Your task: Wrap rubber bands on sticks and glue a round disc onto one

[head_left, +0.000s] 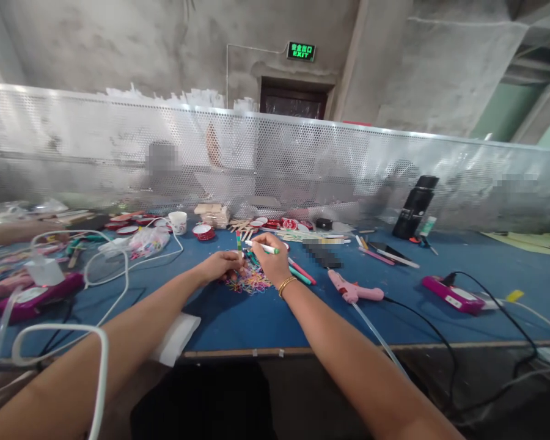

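Note:
My left hand [222, 267] pinches a small flat stick [239, 243] upright, its upper part coloured in green and other bands. In my right hand [270, 256] is a white marker pen with a green end [268, 248], held like a pencil with its tip pointing left at the stick. Whether the tip touches the stick I cannot tell. Below both hands lies a heap of thin multicoloured rubber bands [247, 281]. Red and teal marker pens [302, 272] rest beside my right wrist.
A pink glue gun [354, 288] lies to the right, its cord leading to a purple power strip [453, 296]. A black bottle [415, 206] leans at the back right. A paper cup [178, 222], red tins [203, 232] and white cables [128, 269] are to the left, with another person's arm [13, 234].

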`<state>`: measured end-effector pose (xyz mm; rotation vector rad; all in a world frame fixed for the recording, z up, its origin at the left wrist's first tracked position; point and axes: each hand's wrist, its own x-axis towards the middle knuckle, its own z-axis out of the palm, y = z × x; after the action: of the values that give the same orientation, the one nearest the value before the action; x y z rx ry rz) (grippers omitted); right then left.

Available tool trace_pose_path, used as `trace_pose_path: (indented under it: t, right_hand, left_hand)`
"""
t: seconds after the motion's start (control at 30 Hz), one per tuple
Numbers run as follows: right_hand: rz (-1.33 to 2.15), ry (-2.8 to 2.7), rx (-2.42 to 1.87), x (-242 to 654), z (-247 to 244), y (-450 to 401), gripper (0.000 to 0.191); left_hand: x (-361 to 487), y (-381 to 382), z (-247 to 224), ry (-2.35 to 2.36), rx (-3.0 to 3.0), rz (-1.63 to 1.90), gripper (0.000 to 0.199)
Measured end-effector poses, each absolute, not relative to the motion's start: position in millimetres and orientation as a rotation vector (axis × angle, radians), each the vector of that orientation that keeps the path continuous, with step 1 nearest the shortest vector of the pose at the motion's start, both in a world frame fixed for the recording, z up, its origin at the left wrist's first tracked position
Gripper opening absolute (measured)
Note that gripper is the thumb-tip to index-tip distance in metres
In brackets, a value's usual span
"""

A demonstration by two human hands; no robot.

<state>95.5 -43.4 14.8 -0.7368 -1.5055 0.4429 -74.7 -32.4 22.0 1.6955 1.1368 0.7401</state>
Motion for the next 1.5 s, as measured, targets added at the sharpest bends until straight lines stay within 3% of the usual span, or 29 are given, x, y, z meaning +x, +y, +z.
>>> trace_pose_path:
  t: [0.23, 0.83, 1.5]
  right_hand:
    - [0.269, -1.556, -0.793, 95.9, 8.6, -41.7, 0.011]
    - [0.136, -1.650, -0.901, 92.9, 4.5, -37.0, 0.012]
    - [0.184, -1.668, -0.885, 92.5, 4.3, -37.0, 0.010]
  left_hand:
    - [-79.9, -24.5, 19.8, 1.131, 1.682, 0.896, 0.031]
    - [-76.5, -23.4, 17.5, 1.114, 1.734, 0.878, 0.029]
    - [-77.2, -26.2, 20.0, 1.131, 1.722, 0.882, 0.026]
